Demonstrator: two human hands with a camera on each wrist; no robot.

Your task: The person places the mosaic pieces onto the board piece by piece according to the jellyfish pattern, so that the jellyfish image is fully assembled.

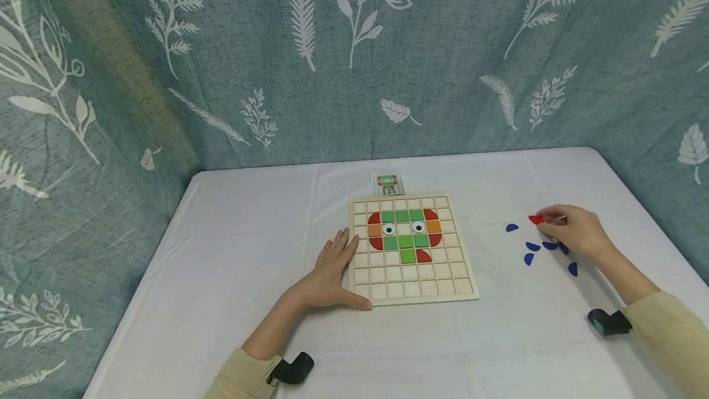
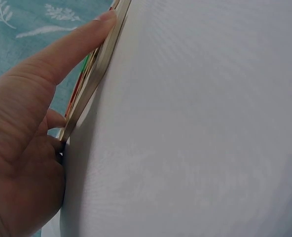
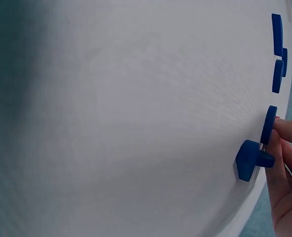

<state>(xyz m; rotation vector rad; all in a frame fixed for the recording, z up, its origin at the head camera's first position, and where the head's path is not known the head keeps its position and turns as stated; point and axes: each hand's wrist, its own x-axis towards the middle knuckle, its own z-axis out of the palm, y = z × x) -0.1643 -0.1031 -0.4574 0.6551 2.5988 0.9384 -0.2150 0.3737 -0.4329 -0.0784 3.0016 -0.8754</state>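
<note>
My left hand (image 1: 328, 273) lies along the left side of a square wooden grid board (image 1: 388, 291), fingers straight and spread, thumb on the near edge. In the left wrist view the thumb touches the board's rim (image 2: 94, 79). Red, orange and green tiles with two eye tiles form a face on the grid; a red quarter-round tile (image 1: 423, 255) sits beside a light green square (image 1: 408, 256). To the right, my right hand (image 1: 576, 229) pinches a red tile (image 1: 535, 219) between thumb and fingers, its shape partly hidden. Blue half-round tiles (image 3: 277, 34) lie near this hand.
A small pattern card (image 1: 387, 183) lies just beyond the board's far edge. Several blue half-round tiles (image 1: 512, 227) are scattered on the white tablecloth (image 1: 249, 233) right of the board. A patterned curtain (image 1: 443, 79) hangs behind the table.
</note>
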